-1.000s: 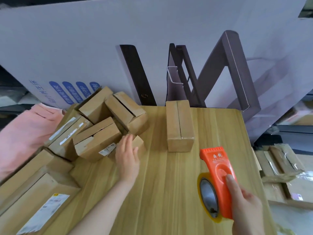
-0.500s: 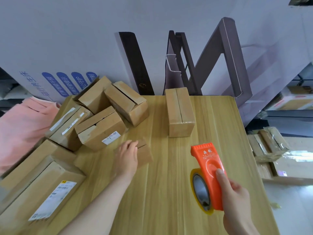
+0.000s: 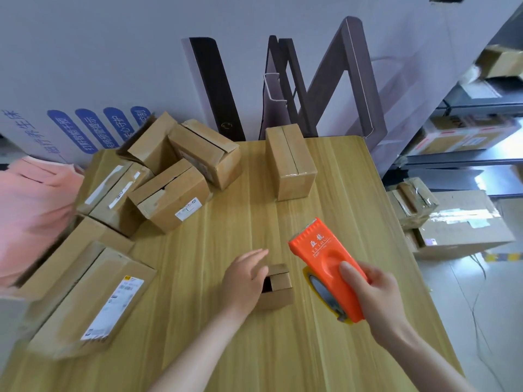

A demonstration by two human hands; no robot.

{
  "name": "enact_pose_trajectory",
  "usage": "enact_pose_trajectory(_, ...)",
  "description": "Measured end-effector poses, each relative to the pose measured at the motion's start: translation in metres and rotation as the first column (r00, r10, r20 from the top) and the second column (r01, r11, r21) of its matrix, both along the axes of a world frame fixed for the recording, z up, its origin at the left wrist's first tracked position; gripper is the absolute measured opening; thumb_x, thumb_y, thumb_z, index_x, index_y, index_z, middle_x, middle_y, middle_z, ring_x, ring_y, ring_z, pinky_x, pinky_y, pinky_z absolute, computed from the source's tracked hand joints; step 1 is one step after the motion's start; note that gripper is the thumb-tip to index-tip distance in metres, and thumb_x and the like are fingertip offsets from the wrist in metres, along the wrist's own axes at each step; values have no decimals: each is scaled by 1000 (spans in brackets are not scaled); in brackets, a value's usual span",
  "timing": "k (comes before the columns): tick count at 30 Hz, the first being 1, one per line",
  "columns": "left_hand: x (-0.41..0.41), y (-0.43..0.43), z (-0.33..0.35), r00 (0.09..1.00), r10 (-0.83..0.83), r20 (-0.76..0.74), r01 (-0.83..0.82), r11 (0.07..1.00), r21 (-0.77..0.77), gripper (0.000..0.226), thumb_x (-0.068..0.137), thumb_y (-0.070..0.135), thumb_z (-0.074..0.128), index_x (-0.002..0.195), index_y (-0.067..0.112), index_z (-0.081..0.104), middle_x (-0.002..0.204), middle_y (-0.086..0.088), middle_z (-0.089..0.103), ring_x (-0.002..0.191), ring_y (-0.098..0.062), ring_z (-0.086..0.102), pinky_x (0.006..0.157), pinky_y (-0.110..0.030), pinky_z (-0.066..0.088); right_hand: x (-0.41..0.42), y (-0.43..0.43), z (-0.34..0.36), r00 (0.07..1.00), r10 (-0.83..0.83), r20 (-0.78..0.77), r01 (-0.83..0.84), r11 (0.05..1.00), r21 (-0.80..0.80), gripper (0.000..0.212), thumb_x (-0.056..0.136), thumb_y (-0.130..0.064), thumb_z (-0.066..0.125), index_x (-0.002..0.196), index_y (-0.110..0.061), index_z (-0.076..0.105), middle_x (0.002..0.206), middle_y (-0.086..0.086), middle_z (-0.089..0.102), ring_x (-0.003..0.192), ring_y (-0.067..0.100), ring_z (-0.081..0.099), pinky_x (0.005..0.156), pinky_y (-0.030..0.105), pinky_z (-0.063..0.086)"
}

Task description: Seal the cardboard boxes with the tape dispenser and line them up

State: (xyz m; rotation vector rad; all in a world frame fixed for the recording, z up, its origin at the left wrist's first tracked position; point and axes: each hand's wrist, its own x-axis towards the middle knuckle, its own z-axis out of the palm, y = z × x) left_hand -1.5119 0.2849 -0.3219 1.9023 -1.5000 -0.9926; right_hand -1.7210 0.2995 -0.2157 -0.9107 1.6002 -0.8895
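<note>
Small box (image 3: 276, 300), lower centre of frame, stands on the surface (image 3: 283, 357). Top flaps are not flat; a dark gap shows at the left of the top. No tape is seen on it.

Left hand (image 3: 243, 281) lies against the box's left side. Its fingers (image 3: 259, 253) are fairly straight, reaching along the top edge, with no curl round the box seen. Thumb hidden.

Handling (judgement): thin card, light, probably empty or nearly so. It would slide on the smooth wood under a tape stroke and dent if squeezed. Best hold: palm and fingers bracing one side wall and pressing the flaps level, kept off the centre seam.

Tape dispenser (image 3: 325, 264), orange, just right of the box and above the surface. Right hand (image 3: 380, 299) grips its lower end, thumb on the face. Rigid plastic; the toothed end points toward upper frame, away from the grip.

Sealed box (image 3: 291, 162), upper centre, stands alone. Loose pile of boxes (image 3: 172, 193) at upper left. Large flat cartons (image 3: 85, 292) at lower left.
</note>
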Motion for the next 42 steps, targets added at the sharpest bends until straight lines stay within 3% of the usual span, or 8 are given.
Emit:
enact_pose_trajectory(5, 9, -9, 86, 782, 178, -598, -76, 978, 193, 30, 95, 41, 50, 109, 21, 67, 105, 3, 73, 99, -12, 68, 89, -27, 52, 1, 10, 14, 990, 125, -72, -131, 988, -85, 23, 70, -34, 67, 72, -12, 72, 51, 17, 61, 39, 31, 56, 36, 41, 50)
enact_pose_trajectory(10, 23, 2, 123, 705, 88, -704, 106, 968, 227, 37, 92, 37, 52, 108, 8, 68, 100, -7, 73, 88, -16, 69, 78, -28, 54, 7, 22, 22, 952, 221, -214, -251, 960, -123, 32, 64, -48, 68, 75, -19, 74, 52, 8, 63, 41, 18, 57, 43, 37, 47)
enact_pose_trajectory(15, 34, 16, 130, 707, 38, -706, 133, 974, 186, 21, 85, 18, 66, 102, 7, 73, 95, -11, 73, 88, -18, 67, 88, -36, 53, 12, 23, 22, 918, 276, -283, -325, 935, -143, 13, 78, -30, 76, 73, -18, 73, 50, 0, 62, 40, 11, 55, 43, 29, 45)
enact_pose_trajectory(19, 37, 25, 135, 707, 66, -704, 81, 982, 173, 12, 80, 6, 70, 91, 10, 73, 84, -3, 74, 78, -12, 69, 77, -27, 57, 17, 25, 26, 899, 317, -303, -373, 915, -150, 21, 74, -39, 73, 73, -18, 73, 49, -1, 61, 39, 9, 54, 40, 30, 44)
enact_pose_trajectory(23, 41, 28, 140, 608, 142, -781, 66, 972, 228, 23, 68, 16, 71, 89, 7, 73, 81, -6, 73, 73, -14, 69, 67, -22, 56, 18, 25, 33, 917, 358, -179, -384, 913, -140, 33, 71, -38, 67, 76, -6, 72, 50, 8, 59, 39, 22, 56, 38, 44, 47)
enact_pose_trajectory(30, 39, 28, 151, 618, 213, -757, 26, 956, 291, 40, 73, 43, 62, 92, 9, 71, 82, -4, 73, 73, -11, 69, 60, -22, 53, 18, 20, 43, 919, 385, -87, -394, 910, -131, 33, 73, -36, 70, 82, -4, 71, 56, 15, 63, 44, 27, 61, 40, 37, 52)
enact_pose_trajectory(35, 34, 26, 152, 746, 286, -602, -134, 949, 285, 6, 79, 17, 74, 75, 15, 70, 63, 4, 70, 57, -6, 64, 57, -21, 48, 20, 17, 43, 885, 419, -203, -453, 876, -164, 21, 77, -32, 74, 78, -11, 73, 50, 4, 61, 39, 18, 57, 40, 37, 49)
enact_pose_trajectory(42, 35, 9, 128, 779, 464, -421, -389, 885, 255, 22, 81, -5, 66, 68, 12, 69, 57, 3, 69, 51, -9, 60, 51, -22, 44, 34, 4, 45, 770, 446, -456, -543, 834, -100, 22, 79, -39, 72, 73, -18, 72, 59, 2, 68, 46, 17, 63, 44, 43, 54)
